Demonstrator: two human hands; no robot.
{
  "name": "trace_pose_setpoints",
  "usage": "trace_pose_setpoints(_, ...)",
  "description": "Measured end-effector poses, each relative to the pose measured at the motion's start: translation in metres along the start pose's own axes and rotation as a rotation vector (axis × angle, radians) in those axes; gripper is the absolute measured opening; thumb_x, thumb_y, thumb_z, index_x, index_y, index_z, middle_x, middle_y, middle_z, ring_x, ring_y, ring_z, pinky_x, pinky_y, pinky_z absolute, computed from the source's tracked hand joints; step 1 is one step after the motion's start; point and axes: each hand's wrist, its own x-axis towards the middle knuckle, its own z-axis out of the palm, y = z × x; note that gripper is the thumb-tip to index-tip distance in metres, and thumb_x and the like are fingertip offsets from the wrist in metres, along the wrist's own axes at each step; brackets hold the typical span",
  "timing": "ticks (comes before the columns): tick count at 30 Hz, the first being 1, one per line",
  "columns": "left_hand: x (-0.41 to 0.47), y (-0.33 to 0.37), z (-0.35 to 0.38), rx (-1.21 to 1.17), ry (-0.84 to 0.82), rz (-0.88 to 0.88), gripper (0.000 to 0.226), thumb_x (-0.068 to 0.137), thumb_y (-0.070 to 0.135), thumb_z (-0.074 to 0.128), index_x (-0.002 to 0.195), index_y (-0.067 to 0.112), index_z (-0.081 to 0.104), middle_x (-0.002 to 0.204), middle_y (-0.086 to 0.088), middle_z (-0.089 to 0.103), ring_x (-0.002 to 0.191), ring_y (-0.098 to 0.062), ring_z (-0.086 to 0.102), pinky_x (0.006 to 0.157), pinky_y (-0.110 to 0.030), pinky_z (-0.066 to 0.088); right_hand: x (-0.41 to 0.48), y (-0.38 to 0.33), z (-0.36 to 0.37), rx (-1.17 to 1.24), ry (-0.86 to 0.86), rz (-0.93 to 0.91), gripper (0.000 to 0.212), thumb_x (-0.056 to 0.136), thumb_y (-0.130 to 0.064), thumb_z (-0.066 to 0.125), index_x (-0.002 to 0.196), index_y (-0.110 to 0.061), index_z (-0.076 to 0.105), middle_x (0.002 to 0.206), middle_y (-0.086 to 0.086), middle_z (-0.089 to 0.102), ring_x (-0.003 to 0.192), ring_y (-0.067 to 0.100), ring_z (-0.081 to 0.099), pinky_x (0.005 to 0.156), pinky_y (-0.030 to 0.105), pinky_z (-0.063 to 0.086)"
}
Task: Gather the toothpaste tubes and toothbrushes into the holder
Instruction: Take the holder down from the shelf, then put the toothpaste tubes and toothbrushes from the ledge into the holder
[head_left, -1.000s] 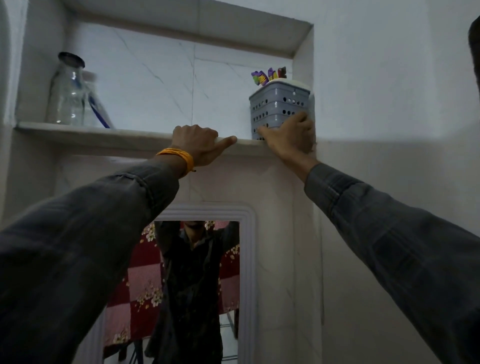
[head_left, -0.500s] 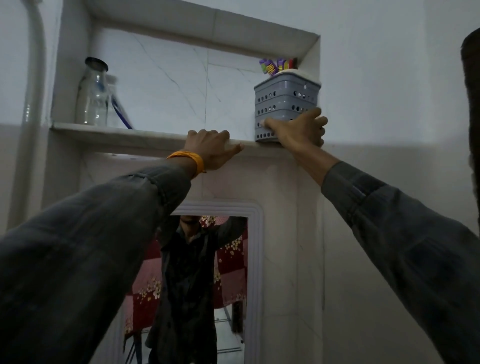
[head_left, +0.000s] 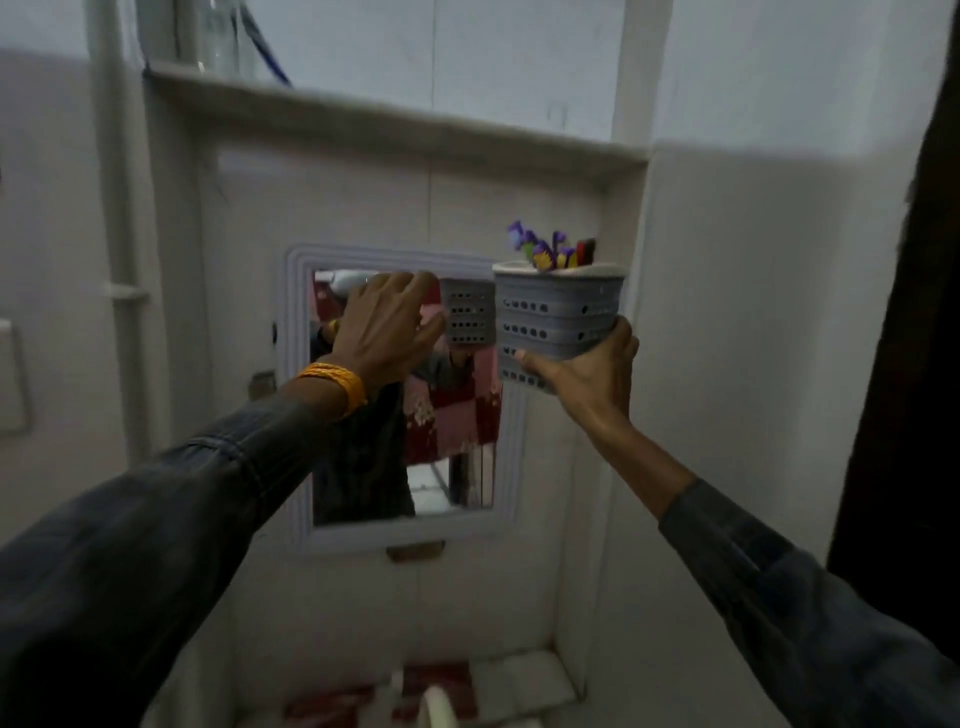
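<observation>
My right hand (head_left: 589, 382) grips the lower part of a grey perforated holder (head_left: 558, 317) and holds it upright in the air in front of the wall, to the right of the mirror. Purple, yellow and red toothbrush tops (head_left: 553, 252) stick out above its rim. My left hand (head_left: 387, 325), with an orange band on the wrist, hovers in front of the mirror just left of the holder, fingers apart and holding nothing. No toothpaste tube can be made out in the blur.
A white-framed mirror (head_left: 296, 389) hangs on the tiled wall and shows the holder's reflection. Above it runs a stone shelf (head_left: 363, 111) with a glass jar (head_left: 218, 36) at the left. A white pipe (head_left: 111, 208) runs down the left. Blurred red and white items lie at the bottom.
My right hand has lifted the holder off the upper shelf and brought it down beside the mirror. My left hand left the shelf edge and came down too. The view tilted downward.
</observation>
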Motion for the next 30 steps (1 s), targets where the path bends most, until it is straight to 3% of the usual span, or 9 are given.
trace_pose_setpoints(3, -0.061, -0.004, 0.031, -0.011, -0.048, -0.009, 0.047, 0.090, 0.050, 0.037, 0.119, 0.016, 0.051, 0.110, -0.011, 0.062, 0.099, -0.032, 0.058, 0.081, -0.043, 0.048, -0.059, 0.055, 0.013, 0.000, -0.082, 0.102, 0.119, 0.059, -0.029, 0.106, 0.153, -0.006, 0.037, 0.150, 0.014, 0.046, 0.143, 0.033, 0.052, 0.107, 0.039, 0.053)
trace_pose_setpoints(8, -0.173, -0.010, 0.089, -0.041, -0.225, -0.108, 0.054, 0.093, 0.046, 0.043, 0.135, 0.011, 0.047, 0.126, -0.016, 0.059, 0.112, -0.035, 0.056, 0.088, -0.044, 0.045, -0.166, 0.144, 0.020, -0.006, -0.148, 0.279, 0.119, 0.056, -0.021, 0.107, 0.153, -0.002, 0.039, 0.151, 0.020, 0.047, 0.140, 0.037, 0.054, 0.102, 0.038, 0.051)
trace_pose_setpoints(10, -0.217, -0.012, 0.107, -0.061, -0.306, -0.174, 0.059, 0.094, 0.046, 0.043, 0.139, 0.009, 0.045, 0.132, -0.017, 0.057, 0.118, -0.037, 0.055, 0.092, -0.047, 0.045, -0.209, 0.178, 0.020, -0.009, -0.172, 0.354, 0.126, 0.050, -0.028, 0.106, 0.153, 0.000, 0.039, 0.150, 0.021, 0.047, 0.140, 0.036, 0.054, 0.105, 0.035, 0.048)
trace_pose_setpoints(13, -0.278, -0.015, 0.131, -0.082, -0.422, -0.303, 0.058, 0.097, 0.042, 0.048, 0.143, 0.009, 0.043, 0.139, -0.020, 0.054, 0.122, -0.040, 0.054, 0.096, -0.050, 0.045, -0.258, 0.237, 0.020, -0.018, -0.180, 0.469, 0.139, 0.034, -0.054, 0.092, 0.151, 0.000, 0.041, 0.148, 0.018, 0.052, 0.136, 0.034, 0.059, 0.111, 0.047, 0.055)
trace_pose_setpoints(17, -0.345, -0.019, 0.158, -0.107, -0.623, -0.447, 0.054, 0.097, 0.041, 0.050, 0.142, 0.014, 0.041, 0.138, -0.017, 0.054, 0.118, -0.037, 0.056, 0.096, -0.048, 0.048, -0.305, 0.303, 0.020, -0.084, -0.282, 0.608, 0.143, 0.038, -0.043, 0.104, 0.156, -0.002, 0.036, 0.153, 0.018, 0.049, 0.141, 0.034, 0.057, 0.114, 0.049, 0.054)
trace_pose_setpoints(21, -0.398, -0.024, 0.176, -0.107, -0.797, -0.531, 0.046, 0.091, 0.034, 0.058, 0.131, 0.013, 0.053, 0.129, -0.015, 0.061, 0.111, -0.035, 0.060, 0.091, -0.044, 0.052, -0.336, 0.351, 0.032, -0.114, -0.310, 0.645, 0.144, 0.038, -0.042, 0.107, 0.157, -0.005, 0.035, 0.153, 0.015, 0.050, 0.140, 0.035, 0.058, 0.113, 0.053, 0.055)
trace_pose_setpoints(25, -0.435, -0.023, 0.190, -0.122, -0.899, -0.619, 0.037, 0.091, 0.027, 0.061, 0.125, 0.012, 0.060, 0.125, -0.014, 0.065, 0.111, -0.033, 0.062, 0.091, -0.041, 0.053, -0.353, 0.362, 0.045, -0.119, -0.320, 0.626, 0.138, 0.047, -0.022, 0.112, 0.158, -0.002, 0.032, 0.155, 0.018, 0.045, 0.142, 0.035, 0.055, 0.115, 0.051, 0.054)
trace_pose_setpoints(30, -0.465, -0.021, 0.210, -0.112, -1.012, -0.584, 0.029, 0.089, 0.027, 0.067, 0.115, 0.015, 0.069, 0.107, -0.008, 0.074, 0.093, -0.026, 0.069, 0.083, -0.037, 0.058, -0.362, 0.389, 0.050, -0.021, -0.339, 0.622, 0.131, 0.046, -0.035, 0.113, 0.154, -0.009, 0.043, 0.154, 0.009, 0.057, 0.138, 0.030, 0.064, 0.108, 0.055, 0.059)
